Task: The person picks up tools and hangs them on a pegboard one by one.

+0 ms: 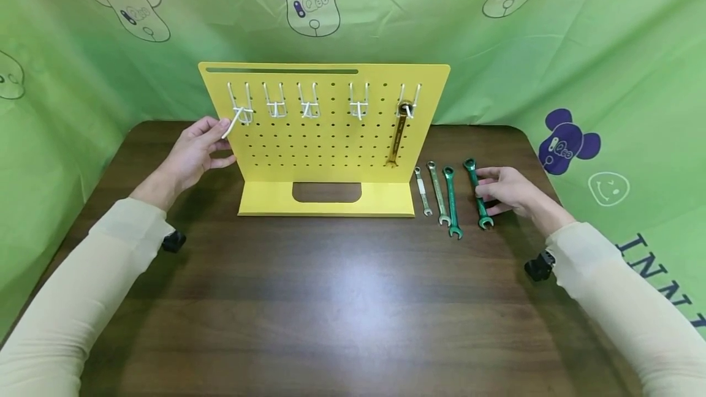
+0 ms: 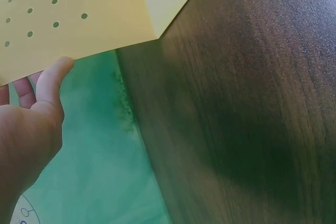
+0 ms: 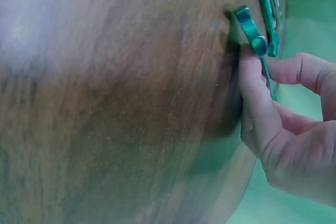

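Note:
A yellow pegboard (image 1: pixel 331 174) stands upright on the table, with several white hooks (image 1: pixel 310 109) along its upper part. My left hand (image 1: pixel 190 155) grips the board's left edge; in the left wrist view some of its fingers (image 2: pixel 26 93) pass behind that edge. From the rightmost hook a bronze-coloured wrench (image 1: pixel 398 136) hangs. Right of the board, my right hand (image 1: pixel 510 192) pinches a green wrench (image 1: pixel 482 210) between thumb and fingers. Beside it lie another green wrench (image 1: pixel 451 201), a silver wrench (image 1: pixel 437 192) and a smaller one with a white label (image 1: pixel 422 190).
The brown wooden table (image 1: pixel 309 311) extends in front of the board. Green printed cloth (image 1: pixel 386 11) hangs behind the table and along both sides. At the board's foot is a yellow base (image 1: pixel 270 201) with a cut-out.

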A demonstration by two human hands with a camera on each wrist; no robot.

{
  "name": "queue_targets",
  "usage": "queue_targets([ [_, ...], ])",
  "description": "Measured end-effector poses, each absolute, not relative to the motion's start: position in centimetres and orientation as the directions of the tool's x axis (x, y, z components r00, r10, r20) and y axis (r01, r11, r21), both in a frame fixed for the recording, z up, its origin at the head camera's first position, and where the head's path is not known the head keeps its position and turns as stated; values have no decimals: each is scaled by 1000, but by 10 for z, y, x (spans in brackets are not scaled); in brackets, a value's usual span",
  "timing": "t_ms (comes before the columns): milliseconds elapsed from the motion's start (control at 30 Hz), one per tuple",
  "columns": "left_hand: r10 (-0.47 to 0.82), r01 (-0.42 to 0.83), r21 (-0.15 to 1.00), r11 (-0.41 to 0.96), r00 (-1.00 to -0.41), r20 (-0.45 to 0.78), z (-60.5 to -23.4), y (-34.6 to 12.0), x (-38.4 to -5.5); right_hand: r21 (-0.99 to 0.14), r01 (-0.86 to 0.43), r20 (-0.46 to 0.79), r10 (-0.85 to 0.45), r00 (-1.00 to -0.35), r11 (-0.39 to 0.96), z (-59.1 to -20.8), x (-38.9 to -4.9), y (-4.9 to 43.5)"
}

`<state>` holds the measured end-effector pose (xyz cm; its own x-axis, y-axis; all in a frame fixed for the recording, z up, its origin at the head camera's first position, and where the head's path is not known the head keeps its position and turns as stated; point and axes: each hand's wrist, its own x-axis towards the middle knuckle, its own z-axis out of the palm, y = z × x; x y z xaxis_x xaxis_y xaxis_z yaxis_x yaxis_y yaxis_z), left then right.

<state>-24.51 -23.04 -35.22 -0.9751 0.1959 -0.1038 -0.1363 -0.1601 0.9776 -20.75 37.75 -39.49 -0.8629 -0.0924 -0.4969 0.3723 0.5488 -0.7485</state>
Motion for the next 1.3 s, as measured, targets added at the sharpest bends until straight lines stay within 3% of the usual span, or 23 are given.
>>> queue_targets([
  [200, 182, -146, 980, -137, -976, -120, -353, -234, -244, -802, 382, -501, -170, -848, 459, -393, -210, 373],
  [500, 188, -146, 978, -151, -975, -117, -354, -233, -245, -859, 372, -473, -266, -840, 352, -357, -206, 363],
  [767, 192, -142, 978, -152, -975, -112, -353, -232, -245, -906, 361, -423, -473, -773, 220, -334, -200, 339],
  [1033, 196, -138, 978, -158, -975, -106, -354, -230, -246, -954, 247, -300, -613, -731, 171, -298, -196, 316],
  [1300, 197, -137, 977, -163, -975, -104, -354, -230, -246, -979, 127, -202, -642, -739, 162, -259, -194, 294],
])
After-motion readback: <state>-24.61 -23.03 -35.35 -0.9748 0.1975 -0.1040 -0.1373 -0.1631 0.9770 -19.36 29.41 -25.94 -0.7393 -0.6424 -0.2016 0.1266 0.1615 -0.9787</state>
